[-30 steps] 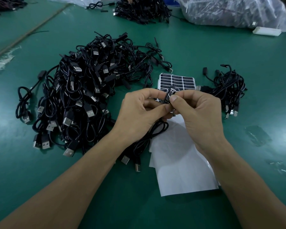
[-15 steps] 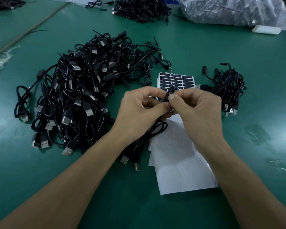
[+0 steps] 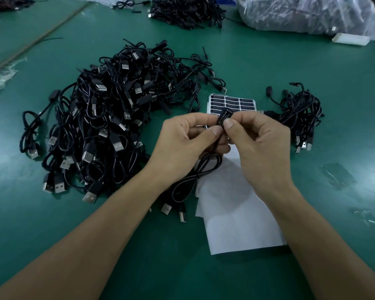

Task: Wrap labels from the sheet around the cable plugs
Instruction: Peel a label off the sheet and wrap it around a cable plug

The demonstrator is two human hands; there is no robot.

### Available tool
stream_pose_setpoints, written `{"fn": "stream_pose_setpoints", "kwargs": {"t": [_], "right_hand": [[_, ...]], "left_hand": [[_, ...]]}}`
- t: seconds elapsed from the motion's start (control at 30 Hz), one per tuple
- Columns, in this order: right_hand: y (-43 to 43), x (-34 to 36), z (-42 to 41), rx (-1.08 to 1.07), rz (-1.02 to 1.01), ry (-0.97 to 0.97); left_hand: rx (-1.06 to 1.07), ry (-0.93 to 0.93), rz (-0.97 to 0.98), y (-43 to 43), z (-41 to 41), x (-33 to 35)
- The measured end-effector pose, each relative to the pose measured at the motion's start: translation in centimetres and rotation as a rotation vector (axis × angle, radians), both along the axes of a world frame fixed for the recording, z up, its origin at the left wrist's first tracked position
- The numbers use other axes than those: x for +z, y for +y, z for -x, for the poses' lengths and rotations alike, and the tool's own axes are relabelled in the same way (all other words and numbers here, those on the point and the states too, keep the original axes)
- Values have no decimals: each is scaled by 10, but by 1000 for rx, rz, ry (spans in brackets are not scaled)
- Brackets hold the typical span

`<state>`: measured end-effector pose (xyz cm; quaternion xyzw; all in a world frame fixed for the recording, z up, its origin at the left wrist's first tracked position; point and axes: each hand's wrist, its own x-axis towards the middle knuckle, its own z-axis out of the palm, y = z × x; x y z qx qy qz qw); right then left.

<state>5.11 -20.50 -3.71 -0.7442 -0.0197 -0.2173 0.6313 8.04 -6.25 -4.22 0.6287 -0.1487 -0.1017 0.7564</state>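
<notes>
Both hands meet over the middle of the green table. My left hand (image 3: 186, 141) and my right hand (image 3: 258, 144) pinch one black cable plug (image 3: 224, 116) between thumbs and forefingers; a black label with white print lies round the plug. The plug's cable (image 3: 195, 178) hangs down in a loop, its USB end lying on the table. The label sheet (image 3: 234, 102), white with rows of black labels, lies just behind my hands, partly hidden by them.
A big heap of black USB cables (image 3: 108, 126) fills the left. A smaller bundle (image 3: 299, 113) lies to the right. White backing paper (image 3: 234, 213) lies under my right wrist. More cables (image 3: 186, 11) and a plastic bag (image 3: 307, 16) sit at the far edge.
The plug has turned more upright between my fingertips, and the label's printed face now shows. My hands stay in much the same place.
</notes>
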Motion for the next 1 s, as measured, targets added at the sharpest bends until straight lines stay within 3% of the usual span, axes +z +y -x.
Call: {"fn": "stream_pose_setpoints", "kwargs": {"t": [1.0], "right_hand": [[-8,-1,-3,103,-110,122]], "left_hand": [[25,-54,37,-3,3,0]]}}
